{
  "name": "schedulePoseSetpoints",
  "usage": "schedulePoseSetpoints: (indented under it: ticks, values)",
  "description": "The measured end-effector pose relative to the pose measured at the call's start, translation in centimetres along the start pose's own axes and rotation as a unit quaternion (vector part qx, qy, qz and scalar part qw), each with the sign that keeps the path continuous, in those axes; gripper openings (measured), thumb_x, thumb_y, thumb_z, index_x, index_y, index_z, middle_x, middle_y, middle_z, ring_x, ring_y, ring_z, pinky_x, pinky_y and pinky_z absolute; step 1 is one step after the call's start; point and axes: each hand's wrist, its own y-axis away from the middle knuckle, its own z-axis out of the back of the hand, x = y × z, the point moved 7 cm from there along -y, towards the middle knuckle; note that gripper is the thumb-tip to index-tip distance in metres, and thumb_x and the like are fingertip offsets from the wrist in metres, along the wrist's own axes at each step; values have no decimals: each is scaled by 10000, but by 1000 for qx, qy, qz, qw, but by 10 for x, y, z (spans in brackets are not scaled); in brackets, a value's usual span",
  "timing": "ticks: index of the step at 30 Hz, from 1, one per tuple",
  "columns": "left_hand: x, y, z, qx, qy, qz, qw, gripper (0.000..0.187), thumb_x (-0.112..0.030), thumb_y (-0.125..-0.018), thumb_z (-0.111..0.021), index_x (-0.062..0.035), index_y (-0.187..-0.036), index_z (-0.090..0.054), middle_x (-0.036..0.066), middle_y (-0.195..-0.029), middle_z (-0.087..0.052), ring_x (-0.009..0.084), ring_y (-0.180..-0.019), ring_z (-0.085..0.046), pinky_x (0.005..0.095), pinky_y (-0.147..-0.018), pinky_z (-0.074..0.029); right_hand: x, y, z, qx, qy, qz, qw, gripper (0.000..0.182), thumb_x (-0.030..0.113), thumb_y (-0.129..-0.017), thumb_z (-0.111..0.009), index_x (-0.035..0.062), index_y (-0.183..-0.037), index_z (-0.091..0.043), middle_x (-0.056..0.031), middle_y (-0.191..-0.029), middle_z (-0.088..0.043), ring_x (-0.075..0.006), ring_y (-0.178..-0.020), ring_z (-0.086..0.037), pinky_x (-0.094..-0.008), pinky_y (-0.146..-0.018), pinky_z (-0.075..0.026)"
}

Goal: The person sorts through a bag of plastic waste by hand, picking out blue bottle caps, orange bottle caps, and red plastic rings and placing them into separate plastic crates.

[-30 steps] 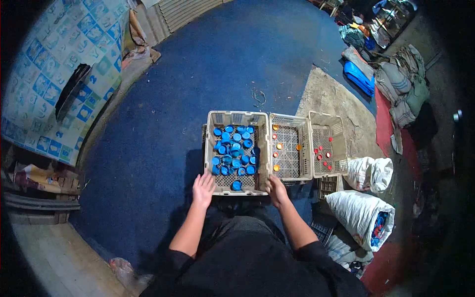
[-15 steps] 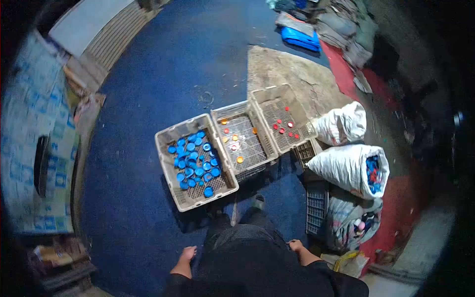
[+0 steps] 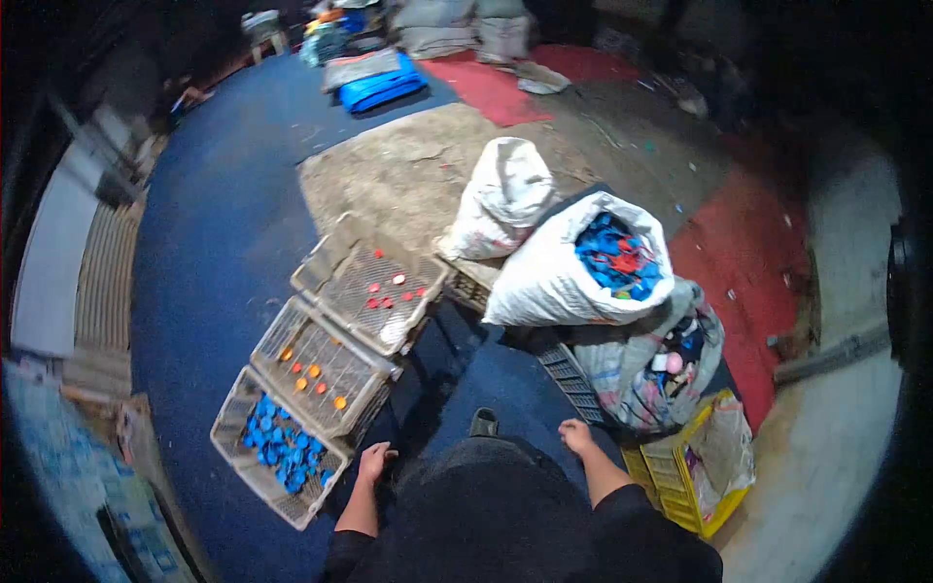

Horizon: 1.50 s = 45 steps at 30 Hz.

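My left hand (image 3: 375, 461) hangs just right of the crates, nearest the one with blue caps; its fingers look partly curled, and whether they hold anything is too small to tell. My right hand (image 3: 575, 434) is below the dark crate by the sacks, its fingers blurred. Three crates stand in a diagonal row: one with blue caps (image 3: 282, 442), a middle crate (image 3: 282, 319) with orange and red caps, and an upper crate (image 3: 425, 309) with red caps and a pale one. A white sack (image 3: 554, 282) full of blue and red pieces leans open beyond my right hand.
Another white sack (image 3: 501, 194) stands behind. A patterned sack (image 3: 622, 389) of mixed items is at the right, beside a yellow crate (image 3: 671, 486). Folded blue tarp (image 3: 384, 89) and stacked sacks (image 3: 437, 29) lie farther back. Red matting (image 3: 729, 282) covers floor at the right.
The view has turned to the right, so the crates now appear farther left and the sacks nearer the middle. The yellow crate has come more fully into view.
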Motion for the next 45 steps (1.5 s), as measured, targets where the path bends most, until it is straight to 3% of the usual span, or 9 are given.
schedulePoseSetpoints:
  ticks: [6, 16, 20, 24, 27, 32, 36, 38, 45]
  values:
    - [-133, -31, -121, -101, -241, -265, 928, 235, -178, -956, -676, -20, -1109, -760, 209, -1247, -709, 274, -1167, -684, 352, -1004, -513, -58, -43, 49, -83, -41, -33, 995, 320, 142, -905, -731, -25, -1176, -695, -142, -963, -754, -199, -766, -718, -355, -710, -564]
    - [-337, -102, -313, 196, -242, -299, 902, 228, -88, -978, -656, 6, -1174, -724, 130, -1179, -737, 185, -1041, -709, 302, -920, -532, 67, -43, 84, -229, -191, 101, 949, 255, 132, -968, -677, 8, -1191, -688, -126, -1007, -748, -204, -936, -716, -320, -814, -549]
    - [-446, -84, -423, 272, -269, -437, 814, 155, -65, -980, -641, 15, -1087, -720, 117, -974, -727, 173, -868, -705, 287, -782, -539, 178, -45, 141, -321, -201, 117, 918, 194, 93, -962, -658, 16, -1136, -694, -154, -1031, -719, -270, -961, -708, -368, -829, -544]
    - [-539, -18, -514, 204, -334, -680, 620, 175, -61, -887, -666, -22, -1048, -721, 169, -1187, -657, 360, -1119, -622, 428, -953, -490, 294, -43, 212, -482, -69, 248, 837, 203, -9, -877, -651, 6, -1079, -665, -164, -1118, -628, -387, -1106, -617, -448, -942, -495]
    - [-545, -9, -565, 287, -367, -663, 586, 299, -131, -863, -675, -55, -1150, -698, 170, -1295, -614, 382, -1214, -552, 513, -1058, -406, 349, -74, 231, -471, -67, 279, 834, 248, -2, -881, -654, 17, -1128, -662, -173, -1163, -639, -380, -1101, -627, -454, -941, -504]
    - [-495, -36, -580, 285, -485, -629, 537, 353, -206, -920, -620, -93, -1245, -694, 173, -1332, -611, 365, -1294, -519, 508, -1140, -330, 341, -190, 158, -34, -9, 277, 960, 322, 89, -962, -571, 43, -1263, -676, -240, -1240, -679, -401, -1171, -646, -469, -1019, -497]
    - [-499, -27, -569, 276, -497, -635, 523, 375, -212, -939, -614, -102, -1291, -685, 181, -1406, -588, 373, -1305, -513, 519, -1151, -341, 341, -242, 199, -74, 30, 315, 946, 394, 122, -966, -618, 61, -1354, -636, -202, -1326, -663, -359, -1227, -636, -433, -1052, -491]
    - [-501, -26, -566, 274, -502, -631, 525, 369, -208, -941, -614, -105, -1288, -687, 177, -1403, -596, 373, -1295, -525, 522, -1157, -339, 345, -246, 239, -46, -35, 209, 976, 380, 149, -954, -659, 50, -1321, -648, -195, -1291, -676, -355, -1167, -668, -434, -1004, -520]
    - [-495, -26, -568, 242, -509, -596, 572, 382, -215, -922, -635, -103, -1283, -690, 167, -1387, -626, 360, -1294, -547, 533, -1178, -309, 367, -230, 298, -245, -105, 260, 928, 255, 109, -853, -731, 69, -1101, -689, -157, -1122, -681, -337, -1052, -672, -408, -888, -544]
